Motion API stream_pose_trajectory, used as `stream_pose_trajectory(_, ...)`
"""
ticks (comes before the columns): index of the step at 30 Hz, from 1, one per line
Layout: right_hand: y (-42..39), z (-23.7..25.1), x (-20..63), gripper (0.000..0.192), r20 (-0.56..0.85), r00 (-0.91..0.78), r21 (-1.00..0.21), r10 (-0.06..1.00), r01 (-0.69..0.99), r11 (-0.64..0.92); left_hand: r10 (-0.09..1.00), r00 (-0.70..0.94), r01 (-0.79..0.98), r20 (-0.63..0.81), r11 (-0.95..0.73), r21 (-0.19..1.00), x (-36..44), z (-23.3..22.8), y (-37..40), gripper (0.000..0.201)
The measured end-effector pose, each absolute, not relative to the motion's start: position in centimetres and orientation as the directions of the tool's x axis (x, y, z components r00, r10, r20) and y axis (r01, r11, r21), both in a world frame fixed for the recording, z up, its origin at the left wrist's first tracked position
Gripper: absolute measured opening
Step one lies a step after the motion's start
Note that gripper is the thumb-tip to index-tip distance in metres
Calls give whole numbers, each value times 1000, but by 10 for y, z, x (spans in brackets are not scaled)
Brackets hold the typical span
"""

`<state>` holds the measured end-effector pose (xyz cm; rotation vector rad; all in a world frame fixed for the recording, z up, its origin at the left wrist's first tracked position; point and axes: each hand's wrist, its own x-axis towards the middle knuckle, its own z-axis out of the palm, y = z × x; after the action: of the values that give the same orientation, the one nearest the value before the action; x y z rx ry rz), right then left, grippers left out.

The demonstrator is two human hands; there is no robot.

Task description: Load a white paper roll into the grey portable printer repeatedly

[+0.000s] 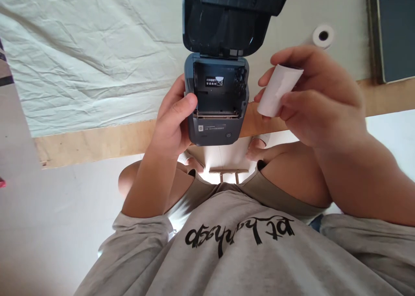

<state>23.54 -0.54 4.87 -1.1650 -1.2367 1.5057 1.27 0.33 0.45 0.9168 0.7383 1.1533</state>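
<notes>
A dark blue-grey label printer (214,131) is held up near the table's front edge, its black lid (223,32) swung back. Inside, the paper bay is bare, with a small printed sticker (214,81) on its back wall. My left hand (173,116) grips the printer's left side, the thumb on the rim of the bay. To the right of the printer, apart from it, my right hand (311,97) pinches a white paper roll (280,90) between thumb and fingers. The roll is tilted, its near side smooth and white.
Another white paper roll (323,36) with a black core lies on the pale cloth (97,62) behind my right hand. A dark flat box-like object (397,32) sits at the far right. The table's wooden edge (97,142) runs across, above my legs.
</notes>
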Motion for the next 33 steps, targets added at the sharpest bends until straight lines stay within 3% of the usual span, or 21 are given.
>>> stream_pose_trajectory(2,-4,52,232,30,-228,-231,-940,946,-201,-275,967,254,-408,-34,139,902,10,2,4,41)
stream_pose_trajectory(4,-5,56,228,27,-182,-250,-948,951,-211,-237,966,258,-399,-12,118,909,8,-1,5,40)
stream_pose_trajectory(8,-10,63,219,33,158,-226,-976,961,109,186,953,293,-406,81,47,913,4,-10,8,43)
stream_pose_trajectory(11,-10,63,213,44,395,-296,-797,870,361,485,957,270,-409,110,11,913,2,-19,11,43)
stream_pose_trajectory(14,-6,59,205,49,503,-380,-629,776,455,631,950,274,-414,152,-27,910,0,-24,14,45)
stream_pose_trajectory(19,-1,55,190,33,553,-311,-425,773,693,582,968,233,-371,88,5,928,5,-13,10,40)
stream_pose_trajectory(27,7,48,180,17,490,-329,-404,807,735,545,970,241,-368,-1,92,925,7,8,-1,32)
stream_pose_trajectory(33,9,40,183,14,701,-367,-264,612,663,700,962,274,-391,-8,119,913,3,2,0,30)
